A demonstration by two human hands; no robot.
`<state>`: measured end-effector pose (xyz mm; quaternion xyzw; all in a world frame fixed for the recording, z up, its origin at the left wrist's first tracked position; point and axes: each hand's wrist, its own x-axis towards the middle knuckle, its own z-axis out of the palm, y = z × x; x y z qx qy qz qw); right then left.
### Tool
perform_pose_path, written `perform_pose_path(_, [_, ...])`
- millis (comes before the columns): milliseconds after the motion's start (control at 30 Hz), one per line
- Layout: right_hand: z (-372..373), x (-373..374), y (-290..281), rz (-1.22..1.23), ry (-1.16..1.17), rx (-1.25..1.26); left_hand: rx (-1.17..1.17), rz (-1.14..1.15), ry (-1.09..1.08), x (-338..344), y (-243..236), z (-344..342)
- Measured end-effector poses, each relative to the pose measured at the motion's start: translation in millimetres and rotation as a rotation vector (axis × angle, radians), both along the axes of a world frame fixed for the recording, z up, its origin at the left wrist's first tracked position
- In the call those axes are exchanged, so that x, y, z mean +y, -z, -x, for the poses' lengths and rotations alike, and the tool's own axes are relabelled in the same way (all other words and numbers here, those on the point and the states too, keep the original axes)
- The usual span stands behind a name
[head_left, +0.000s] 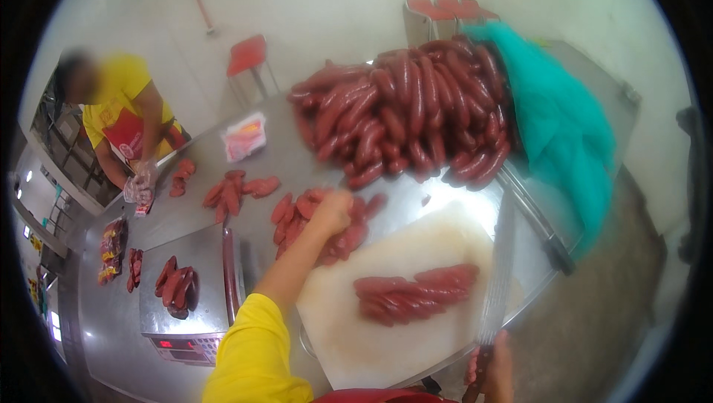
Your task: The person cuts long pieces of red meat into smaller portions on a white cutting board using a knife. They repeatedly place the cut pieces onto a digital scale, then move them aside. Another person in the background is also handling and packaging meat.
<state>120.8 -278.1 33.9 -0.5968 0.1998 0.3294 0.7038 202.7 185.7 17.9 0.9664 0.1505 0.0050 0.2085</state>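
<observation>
My right hand (499, 375) grips the dark handle of a long knife (496, 277), its broad blade pointing away along the right edge of a white cutting board (345, 351). Across the board lies a row of red sausages (416, 295), side by side. My left hand (332, 213) is curled closed over a loose heap of sausages (291, 226) at the board's far left edge. What its fingers hold, if anything, is hidden. Just beyond the board rises a large mound of glossy linked sausages (416, 98).
Green netting (557, 113) drapes the mound's right side, with a dark-handled metal tool (538, 217) below. A scale (152, 306) bearing sausages stands at left. Across the table, a co-worker (122, 106) in clear gloves handles a package. A printed packet (243, 137) lies nearby.
</observation>
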Motion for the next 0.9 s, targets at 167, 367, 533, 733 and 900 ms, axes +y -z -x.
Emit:
perform_pose_path(167, [13.6, 7.4, -14.6, 0.042, -0.052, -0.083, -0.025, -0.001, 0.035, -8.4, 0.4, -1.0])
perform_pose_path(367, [33.3, 9.4, -35.6, 0.131, 0.087, 0.019, -0.192, 0.018, -0.028, -7.5, -14.6, 28.5])
perform_pose_path(533, [52.5, 13.1, -48.3, 0.12, 0.067, -0.101, -0.456, 0.185, -0.286, 21.0, -42.5, 109.1])
perform_pose_path(733, [66.1, 32.6, -57.5, 0.147, -0.024, -0.082, -0.473, 0.04, -0.57, 58.1, -118.5, 276.0])
perform_pose_path(900, [80.1, 52.6, -60.6, 0.091, -0.115, -0.09, -0.405, 0.294, -0.8, 79.0, -161.3, 404.1])
